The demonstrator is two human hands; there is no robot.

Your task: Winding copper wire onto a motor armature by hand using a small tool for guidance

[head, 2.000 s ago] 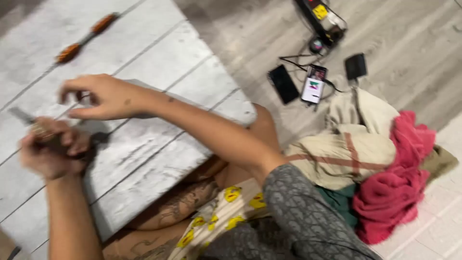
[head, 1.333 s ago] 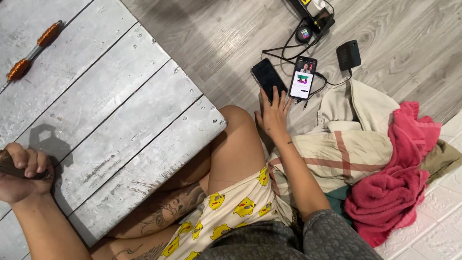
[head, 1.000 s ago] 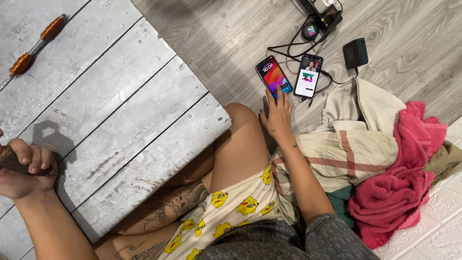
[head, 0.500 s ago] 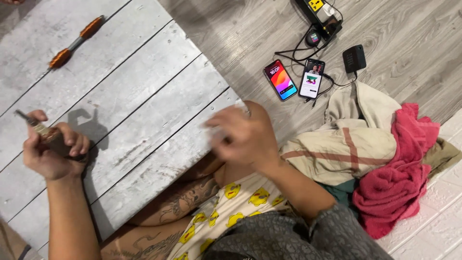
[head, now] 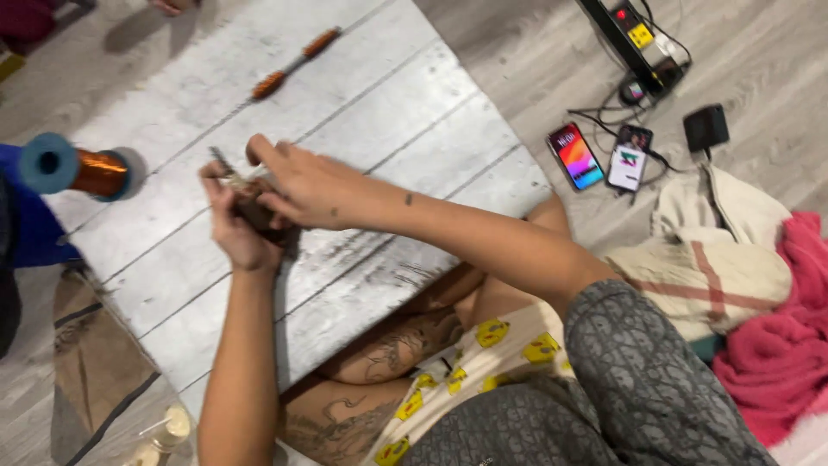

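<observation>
Left hand (head: 237,229): closed around a small dark part (head: 256,211), fingers wrapped under and behind it, holding it just above the counter (head: 388,129).
Right hand (head: 302,183): reaches across from the right and lies over the top of the same part, fingers (head: 263,155) curled at its upper end; whether they pinch it or only touch it cannot be told.
Dark part: between both hands, over the left-middle of the counter; a thin grey pin or wire end (head: 220,161) sticks out of it toward the upper left. Most of it is hidden by the hands.
Progress: judging from the pictures, the part is in hand and being worked on; nothing shows it finished, and how much is left cannot be read because the hands cover it.
Copper wire spool (head: 82,170): blue-ended, lies on its side at the counter's left edge, near the hands but apart from them.
Orange-ended rod (head: 296,63): lies loose at the counter's far side, well apart from the hands.
Containers: a pale jar-like thing (head: 172,425) with a stick in it stands on the floor at lower left; its contents are too blurred to tell.
Floor at right: two lit phones (head: 601,158), a power strip (head: 634,39) and a heap of cloth (head: 733,276).
</observation>
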